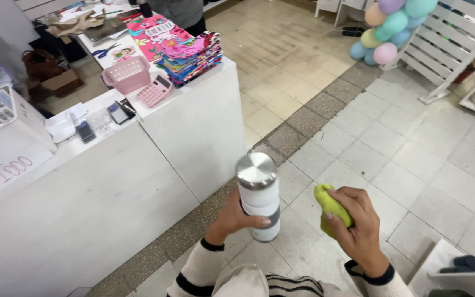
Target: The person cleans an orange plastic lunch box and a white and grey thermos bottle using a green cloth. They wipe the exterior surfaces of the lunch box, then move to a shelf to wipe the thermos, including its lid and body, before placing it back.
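Hands up at chest height, over bare floor. Left hand [232, 220] wraps the lower body of a white bottle [259, 201], fingers curled round its grey band, bottle upright with a brushed metal lid [256, 170] on top. Right hand [358, 228] is closed round a bunched yellow-green cloth [330, 208], thumb and fingers pinching it; cloth sits just beside the bottle, not touching it. Striped sleeves at both wrists.

Risks, judged from this frame: bottle is held one-handed and low on its body, so the heavier lidded top could tip out of the grip; nothing under it but tiled floor [402, 159], so a drop likely means a dent or a roll away. If the cloth pushes sideways against the bottle while the left grip is loose, it could twist or slip. Can't tell if the lid is screwed tight; if not, it could come off.

Further left, a white surface [193, 121] carries a pink calculator [154, 91], a pink basket [126, 74], a stack of colourful folded fabric [191, 58] near the edge, scissors [104, 52] and small dark devices. Another person stands behind it, torso only. Far right: pastel balloons [388, 27] against a white slatted panel [449, 44].
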